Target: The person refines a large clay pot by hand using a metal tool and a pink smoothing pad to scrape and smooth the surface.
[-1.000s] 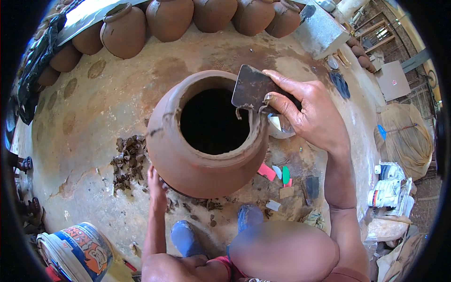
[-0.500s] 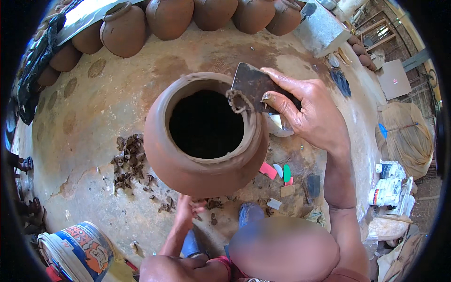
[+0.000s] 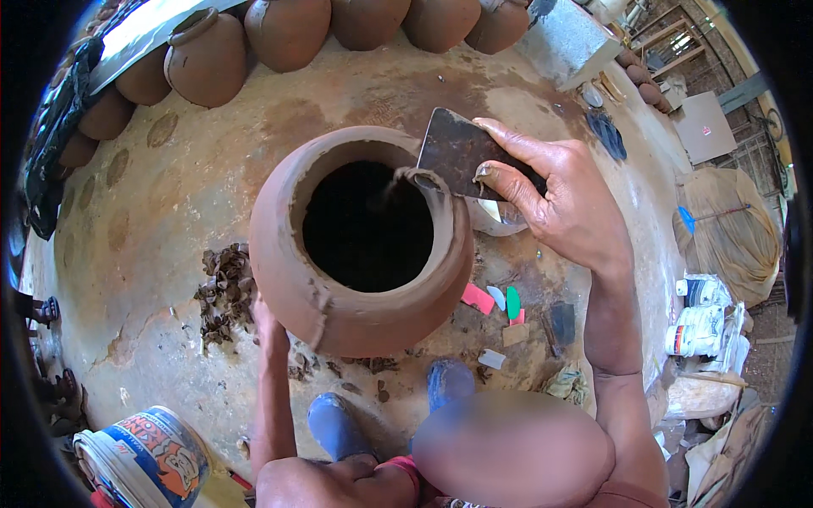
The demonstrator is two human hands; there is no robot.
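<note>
A large round brown clay pot (image 3: 373,320) stands before me, its wide dark mouth facing up. My right hand (image 3: 567,195) grips a dark rectangular scraper (image 3: 453,152) between thumb and fingers, its edge against the right side of the rim. A curled clay shaving (image 3: 411,175) comes off at that edge, and a blurred bit hangs over the mouth. Against the pot's lower left side is my left hand (image 3: 268,320), its fingers mostly hidden behind the wall. A loose clay strip (image 3: 323,315) clings to the pot's front left shoulder.
Clay scraps (image 3: 224,292) lie heaped left of the pot. Red (image 3: 478,298) and green (image 3: 513,302) flat pieces lie to its right, near a clear bowl (image 3: 500,218). Several finished pots (image 3: 206,59) line the back. A bucket (image 3: 144,457) stands at lower left.
My left hand has gone from beneath the pot's front to its left side. The pot's surface has turned, and a clay strip now shows at front left. My right hand has hardly moved.
</note>
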